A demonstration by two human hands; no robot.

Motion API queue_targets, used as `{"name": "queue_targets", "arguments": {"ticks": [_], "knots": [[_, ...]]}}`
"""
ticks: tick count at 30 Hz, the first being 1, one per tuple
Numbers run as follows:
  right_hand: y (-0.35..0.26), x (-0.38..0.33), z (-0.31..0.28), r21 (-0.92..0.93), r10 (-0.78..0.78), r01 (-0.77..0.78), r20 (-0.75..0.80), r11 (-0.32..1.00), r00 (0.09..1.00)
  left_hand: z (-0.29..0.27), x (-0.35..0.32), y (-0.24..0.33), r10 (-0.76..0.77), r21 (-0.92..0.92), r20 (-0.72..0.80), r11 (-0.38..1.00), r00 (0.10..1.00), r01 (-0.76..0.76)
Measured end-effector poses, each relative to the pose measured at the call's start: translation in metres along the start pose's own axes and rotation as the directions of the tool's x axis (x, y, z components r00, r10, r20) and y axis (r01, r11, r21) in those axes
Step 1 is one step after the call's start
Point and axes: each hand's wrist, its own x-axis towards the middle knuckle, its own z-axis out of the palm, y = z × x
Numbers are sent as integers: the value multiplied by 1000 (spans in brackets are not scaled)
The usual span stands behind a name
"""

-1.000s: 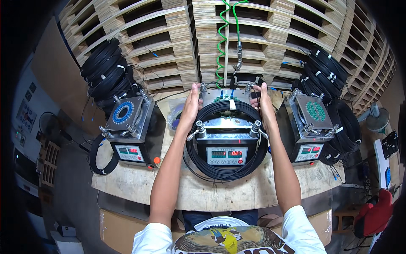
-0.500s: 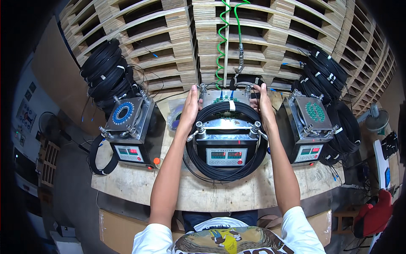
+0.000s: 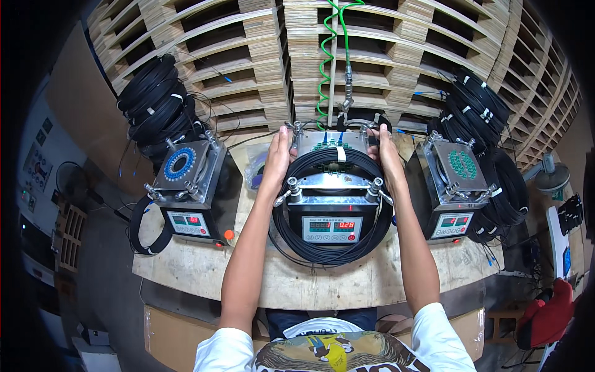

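Observation:
My left hand [image 3: 279, 156] lies along the left side of the middle bench machine's metal top plate [image 3: 333, 180], fingers stretched upward beside a corner post. On the opposite side my right hand [image 3: 388, 155] does the same, its fingers partly behind the far right post. Both hands look flat rather than wrapped round anything; some fingers are hidden. A large coil of black cable [image 3: 331, 256] hangs over the machine, circling its lit control panel [image 3: 332, 230]. A white tie [image 3: 341, 154] binds the coil's top. Green fittings sit in the plate, with two blue-ended leads [image 3: 340, 137] at the far edge.
Similar machines flank me: the left one bears a ring of blue fittings [image 3: 180, 165], the right one green fittings [image 3: 462, 165]. Cable coils [image 3: 149, 102] [image 3: 474, 105] are stacked behind them. Wooden pallets [image 3: 260, 62] and a green air hose [image 3: 348, 37] rise beyond the plywood bench [image 3: 297, 288].
Readings on the machine panels have changed. Both hands stay at the sides of the middle machine, almost still. The view has shifted very slightly.

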Motion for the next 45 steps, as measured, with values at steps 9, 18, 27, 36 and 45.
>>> {"name": "queue_targets", "arguments": {"ticks": [9, 18, 27, 36, 45], "knots": [[0, -2, 3, 70, -37, 42, -77, 997, 996, -1, 4, -3, 49, 131, 124, 989, 991, -66], [6, 9, -5, -130, -72, 80, 66, 988, 995, 1, 1, -3, -13, 21, 88, 1000, 996, 11], [0, -1, 3, -13, -84, 83, -32, 996, 996, -1, 2, -6, 15, -17, -4, 1000, 1000, -15], [8, 6, -1, 3, -40, 40, -54, 999, 998, -3, 5, -6, -11, 5, 164, 1000, 986, 11], [0, 0, 1, -61, -57, 57, 1, 996, 998, -2, 2, -7, -19, -56, -12, 998, 1000, 18]]}}
